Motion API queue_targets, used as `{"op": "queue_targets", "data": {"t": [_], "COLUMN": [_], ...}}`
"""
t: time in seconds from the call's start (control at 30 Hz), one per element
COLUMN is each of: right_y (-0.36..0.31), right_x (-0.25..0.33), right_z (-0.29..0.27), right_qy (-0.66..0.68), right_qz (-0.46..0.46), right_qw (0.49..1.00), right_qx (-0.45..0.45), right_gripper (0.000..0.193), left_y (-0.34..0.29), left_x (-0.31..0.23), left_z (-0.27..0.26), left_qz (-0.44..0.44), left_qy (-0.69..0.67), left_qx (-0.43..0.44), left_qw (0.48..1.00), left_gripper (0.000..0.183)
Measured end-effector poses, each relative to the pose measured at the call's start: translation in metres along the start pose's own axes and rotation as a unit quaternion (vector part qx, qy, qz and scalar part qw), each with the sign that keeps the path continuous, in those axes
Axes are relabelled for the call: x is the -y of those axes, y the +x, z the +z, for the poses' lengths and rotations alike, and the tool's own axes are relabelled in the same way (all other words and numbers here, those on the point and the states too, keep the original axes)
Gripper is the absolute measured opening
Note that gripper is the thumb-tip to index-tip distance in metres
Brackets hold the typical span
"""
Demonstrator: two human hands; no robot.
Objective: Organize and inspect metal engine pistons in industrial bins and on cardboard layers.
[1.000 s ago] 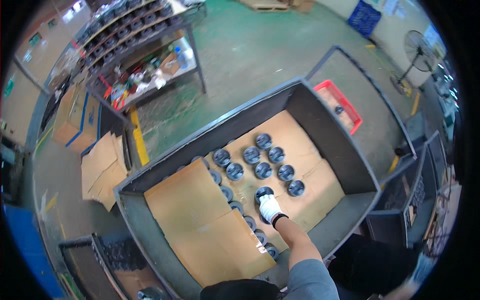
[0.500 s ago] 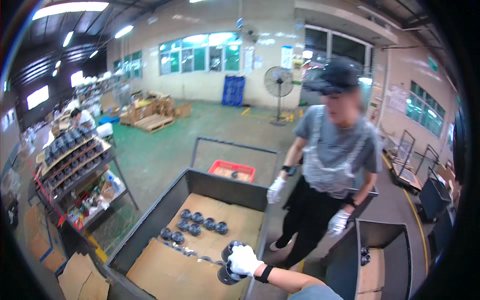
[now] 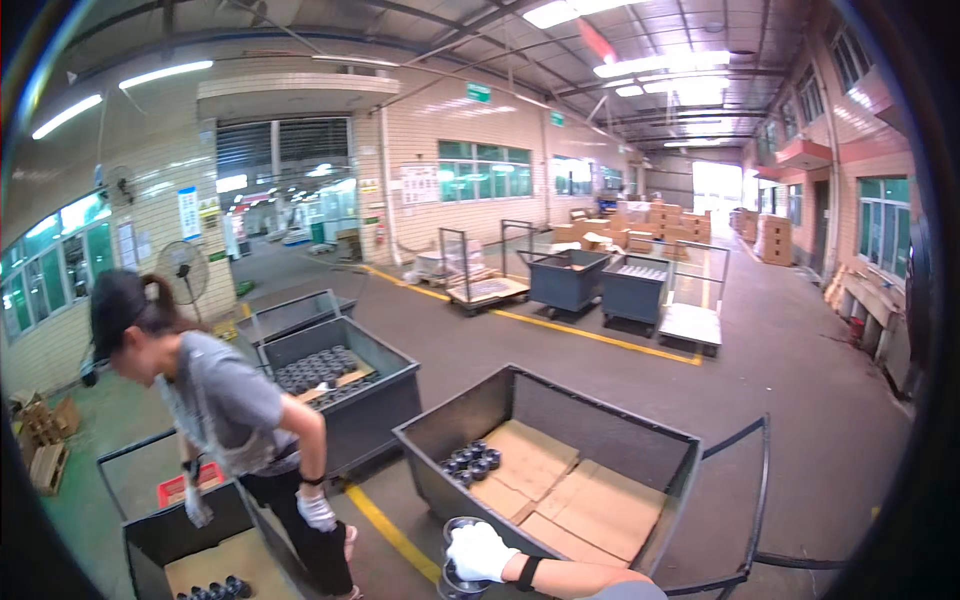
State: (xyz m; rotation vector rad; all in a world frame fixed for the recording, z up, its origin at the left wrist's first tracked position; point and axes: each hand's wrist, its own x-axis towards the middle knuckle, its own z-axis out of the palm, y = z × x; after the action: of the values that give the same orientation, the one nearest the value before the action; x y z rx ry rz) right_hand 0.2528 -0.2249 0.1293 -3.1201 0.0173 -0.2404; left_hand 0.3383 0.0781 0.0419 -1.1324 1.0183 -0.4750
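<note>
My right hand (image 3: 480, 553), in a white glove with a black band at the wrist, is closed around a black dumbbell-like part (image 3: 462, 588) with round, glossy ends. The hand is just outside the near left side of a dark metal bin cart (image 3: 600, 417). Inside that cart, a cluster of similar black parts (image 3: 470, 462) sits in the left corner on cardboard sheets (image 3: 596, 512). My left hand is out of view.
A person (image 3: 235, 400) in cap and white gloves leans over another bin cart (image 3: 150, 540) at left. Behind stands a bin cart (image 3: 375, 430) full of black parts. Farther off are flatbed trolleys (image 3: 490, 290), more bins (image 3: 565, 285) and stacked cartons (image 3: 665, 215). A yellow line (image 3: 395, 530) marks the floor.
My view has swung right, from the left bin cart to the one with fewer parts. My right hand has carried the black part along. The other person has turned and bent toward the left cart.
</note>
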Motion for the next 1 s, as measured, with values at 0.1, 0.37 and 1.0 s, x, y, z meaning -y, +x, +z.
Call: {"op": "queue_targets", "data": {"t": [0.1, 0.37, 1.0], "right_y": [-0.051, -0.185, -0.102], "right_x": [-0.044, -0.127, -0.078], "right_z": [-0.02, -0.033, -0.023], "right_qy": [-0.036, -0.137, -0.024], "right_qz": [0.051, 0.22, 0.138], "right_qw": [0.998, 0.965, 0.981], "right_qx": [-0.005, 0.05, 0.134], "right_gripper": [0.017, 0.019, 0.017], "left_y": [0.017, -0.041, -0.171], "left_x": [0.023, 0.036, -0.015], "left_z": [-0.029, -0.036, -0.061], "left_qz": [-0.003, -0.094, -0.394], "left_qy": [-0.074, -0.361, -0.724], "left_qx": [-0.033, 0.17, 0.259], "left_qw": [0.997, 0.912, 0.503], "left_gripper": [0.021, 0.021, 0.022]}}
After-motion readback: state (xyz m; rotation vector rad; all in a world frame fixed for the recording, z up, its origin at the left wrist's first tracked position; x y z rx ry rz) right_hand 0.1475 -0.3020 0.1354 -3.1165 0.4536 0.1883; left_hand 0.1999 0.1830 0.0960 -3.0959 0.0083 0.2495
